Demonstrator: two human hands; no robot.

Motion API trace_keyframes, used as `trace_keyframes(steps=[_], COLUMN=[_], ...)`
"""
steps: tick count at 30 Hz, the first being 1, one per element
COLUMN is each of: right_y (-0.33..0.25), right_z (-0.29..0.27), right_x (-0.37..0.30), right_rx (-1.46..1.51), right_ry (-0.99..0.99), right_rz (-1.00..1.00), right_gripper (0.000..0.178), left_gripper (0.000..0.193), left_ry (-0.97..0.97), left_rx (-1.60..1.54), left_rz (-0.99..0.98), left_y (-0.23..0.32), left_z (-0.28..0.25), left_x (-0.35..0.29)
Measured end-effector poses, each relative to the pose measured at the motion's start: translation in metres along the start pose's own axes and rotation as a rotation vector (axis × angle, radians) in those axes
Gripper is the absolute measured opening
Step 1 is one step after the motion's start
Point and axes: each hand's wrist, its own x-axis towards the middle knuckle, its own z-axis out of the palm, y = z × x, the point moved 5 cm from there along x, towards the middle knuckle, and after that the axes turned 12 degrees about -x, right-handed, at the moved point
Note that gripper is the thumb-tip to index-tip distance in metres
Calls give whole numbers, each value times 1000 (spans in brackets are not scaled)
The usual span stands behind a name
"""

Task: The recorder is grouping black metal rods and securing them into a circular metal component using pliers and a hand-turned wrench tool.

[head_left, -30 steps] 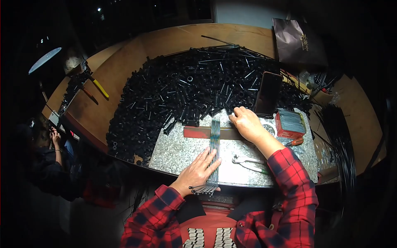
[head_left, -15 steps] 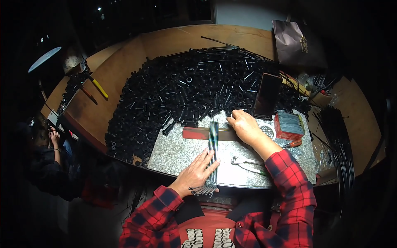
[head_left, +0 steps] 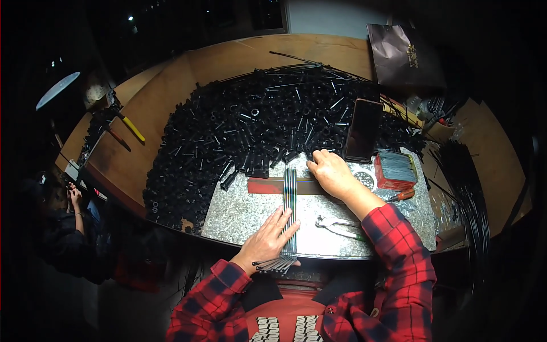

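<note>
A row of thin dark metal rods (head_left: 289,194) lies side by side, crossing a reddish-brown bar (head_left: 265,185). Their knobbed near ends stick out past the table's front edge. My left hand (head_left: 266,239) rests across the lower part of the rods and holds them together, fingers laid over them. My right hand (head_left: 332,173) is closed beside the bar's right end, at the edge of a heap of black metal parts (head_left: 250,122). Its fingertips are bent down and inward; whatever they pinch is hidden. Pliers (head_left: 340,226) lie between my two forearms on the grey board (head_left: 233,219).
A dark phone (head_left: 363,130) stands upright behind a red box of thin pins (head_left: 395,169). Near the box lies an orange-handled screwdriver (head_left: 402,195). Long black rods (head_left: 473,199) hang over the right side. Wooden walls (head_left: 128,142) ring the heap. At far left another person's hand (head_left: 75,196) shows.
The whole view has shifted slightly, moving the scene a little left. Both hands keep nearly the same places, the left on the rods, the right by the heap.
</note>
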Motion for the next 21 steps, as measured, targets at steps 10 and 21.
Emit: trace_keyframes(steps=[10,21], right_y=[-1,-5], right_z=[5,2], right_x=[-3,3], right_rx=[82,29], right_ry=[-51,-22], right_rz=[66,14], right_gripper=[20,19], left_gripper=[86,84], left_ry=[-1,0], left_rx=[-1,-2], left_rz=[-5,-9], left_y=[0,-1], left_z=[-2,0], left_x=[0,-3])
